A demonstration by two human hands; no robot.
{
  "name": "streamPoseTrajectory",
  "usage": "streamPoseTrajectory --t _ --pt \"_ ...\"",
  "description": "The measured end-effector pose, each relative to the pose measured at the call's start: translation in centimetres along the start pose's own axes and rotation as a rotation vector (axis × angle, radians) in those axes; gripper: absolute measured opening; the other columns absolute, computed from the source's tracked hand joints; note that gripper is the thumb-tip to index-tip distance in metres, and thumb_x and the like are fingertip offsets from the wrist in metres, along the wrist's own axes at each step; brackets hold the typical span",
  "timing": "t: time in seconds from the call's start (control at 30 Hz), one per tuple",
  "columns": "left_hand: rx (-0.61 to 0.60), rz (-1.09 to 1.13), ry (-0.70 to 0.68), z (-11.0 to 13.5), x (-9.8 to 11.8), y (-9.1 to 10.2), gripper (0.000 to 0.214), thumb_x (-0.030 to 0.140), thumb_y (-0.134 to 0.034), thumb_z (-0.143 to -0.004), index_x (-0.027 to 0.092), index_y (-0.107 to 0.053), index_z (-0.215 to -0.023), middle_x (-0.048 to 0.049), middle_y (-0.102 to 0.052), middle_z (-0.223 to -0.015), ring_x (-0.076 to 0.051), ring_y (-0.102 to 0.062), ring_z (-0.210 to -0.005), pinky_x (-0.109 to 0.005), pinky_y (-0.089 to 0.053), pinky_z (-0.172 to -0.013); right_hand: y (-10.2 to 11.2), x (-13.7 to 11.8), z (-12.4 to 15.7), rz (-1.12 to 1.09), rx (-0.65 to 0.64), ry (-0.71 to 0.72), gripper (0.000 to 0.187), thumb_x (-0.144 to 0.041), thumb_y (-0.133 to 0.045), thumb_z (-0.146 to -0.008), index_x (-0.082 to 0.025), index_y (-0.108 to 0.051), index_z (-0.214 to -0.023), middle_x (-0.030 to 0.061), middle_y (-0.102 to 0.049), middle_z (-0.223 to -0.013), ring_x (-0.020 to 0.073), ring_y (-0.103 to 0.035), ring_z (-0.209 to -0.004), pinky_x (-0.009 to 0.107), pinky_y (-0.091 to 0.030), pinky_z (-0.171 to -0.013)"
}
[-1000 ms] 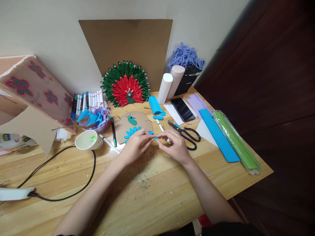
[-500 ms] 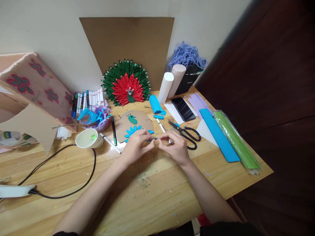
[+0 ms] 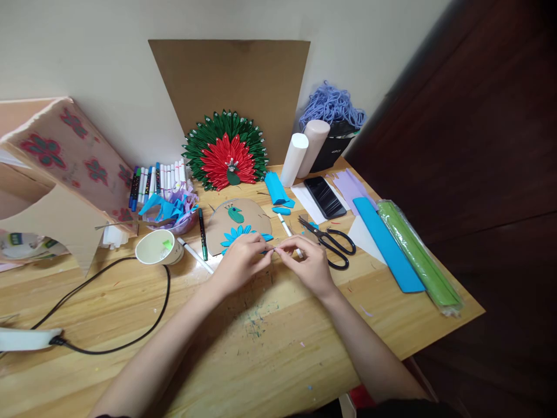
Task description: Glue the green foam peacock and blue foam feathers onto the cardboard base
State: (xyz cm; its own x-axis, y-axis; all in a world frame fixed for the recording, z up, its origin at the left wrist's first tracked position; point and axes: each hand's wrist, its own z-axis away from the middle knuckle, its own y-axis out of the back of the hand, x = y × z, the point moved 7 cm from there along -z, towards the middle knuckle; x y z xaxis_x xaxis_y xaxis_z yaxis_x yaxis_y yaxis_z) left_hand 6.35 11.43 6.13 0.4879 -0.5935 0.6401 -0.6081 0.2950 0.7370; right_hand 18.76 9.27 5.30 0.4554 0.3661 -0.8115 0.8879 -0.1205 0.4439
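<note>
My left hand (image 3: 240,259) and my right hand (image 3: 308,265) meet fingertip to fingertip above the table's middle. Both are closed in a pinch on a small blue paper piece, now almost wholly hidden by the fingers. Just behind my left hand lies a rounded cardboard piece (image 3: 259,216) bearing a green bird-shaped cutout (image 3: 235,215) and a fan of blue paper petals (image 3: 237,233); my hand covers part of the fan. Black-handled scissors (image 3: 325,237) lie partly open beside my right hand. A white marker (image 3: 284,224) runs behind its fingers.
Left stand a paper cup (image 3: 156,255), a bowl of paper scraps (image 3: 187,219), markers and a black cable (image 3: 168,296). A red-and-green peacock craft (image 3: 228,154) leans on cardboard behind. To the right lie a phone (image 3: 324,196), blue paper (image 3: 387,244) and a green paper roll (image 3: 418,255).
The whole view has shifted slightly downward. Less blue shows between my fingertips, and my right fingers have shifted slightly to the left. Both hands keep their pinch.
</note>
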Motion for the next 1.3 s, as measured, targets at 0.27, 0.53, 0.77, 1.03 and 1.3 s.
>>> streamPoseTrajectory --t 0.27,0.53,0.77,1.03,1.3 --pt "0.110 -0.025 0.068 0.2 -1.3 2.8 0.017 0.020 -0.051 -0.082 0.016 -0.067 -0.079 -0.0051 -0.062 -0.076 -0.015 -0.056 -0.071 -0.026 -0.042 -0.066 1.0 0.4 -0.2 0.053 0.067 -0.018 0.007 -0.021 -0.057 -0.082 -0.020 -0.061 -0.077 0.0023 -0.063 -0.075 0.0142 -0.056 -0.067 0.028 -0.046 -0.064" --pt "0.170 0.317 0.377 0.1 -2.8 1.9 0.027 0.039 -0.054 -0.081 0.016 -0.066 -0.073 -0.0041 -0.065 -0.075 -0.017 -0.058 -0.076 -0.028 -0.042 -0.073 1.2 0.9 0.4 -0.077 0.205 -0.089 0.003 -0.023 -0.062 -0.079 -0.020 -0.063 -0.080 0.0023 -0.064 -0.079 0.0148 -0.060 -0.070 0.028 -0.050 -0.066" --pt "0.140 0.394 0.404 0.2 -3.0 1.2 0.027 0.038 -0.054 -0.080 0.015 -0.065 -0.072 -0.0035 -0.066 -0.074 -0.017 -0.058 -0.075 -0.027 -0.042 -0.073 -0.6 2.0 0.4 -0.335 0.083 -0.276 0.020 -0.027 -0.067 -0.073 -0.020 -0.061 -0.091 0.0040 -0.066 -0.086 0.0150 -0.064 -0.076 0.027 -0.054 -0.069" --pt "0.019 0.226 0.237 0.0 -1.9 1.2 0.020 0.030 -0.050 -0.082 0.016 -0.059 -0.071 -0.0026 -0.062 -0.077 -0.015 -0.056 -0.075 -0.027 -0.041 -0.074 -1.6 4.0 0.4 -0.527 0.012 -0.466 0.019 -0.029 -0.070 -0.069 -0.018 -0.064 -0.083 0.0033 -0.067 -0.082 0.0141 -0.063 -0.078 0.025 -0.052 -0.073" --pt "0.020 0.298 0.324 0.1 -2.4 1.1 0.022 0.034 -0.051 -0.081 0.016 -0.059 -0.070 -0.0027 -0.063 -0.076 -0.016 -0.057 -0.075 -0.028 -0.043 -0.073 -2.0 4.4 0.7 -0.604 0.033 -0.509 0.018 -0.028 -0.074 -0.065 -0.019 -0.064 -0.077 0.0006 -0.065 -0.076 0.0121 -0.061 -0.073 0.023 -0.050 -0.070"
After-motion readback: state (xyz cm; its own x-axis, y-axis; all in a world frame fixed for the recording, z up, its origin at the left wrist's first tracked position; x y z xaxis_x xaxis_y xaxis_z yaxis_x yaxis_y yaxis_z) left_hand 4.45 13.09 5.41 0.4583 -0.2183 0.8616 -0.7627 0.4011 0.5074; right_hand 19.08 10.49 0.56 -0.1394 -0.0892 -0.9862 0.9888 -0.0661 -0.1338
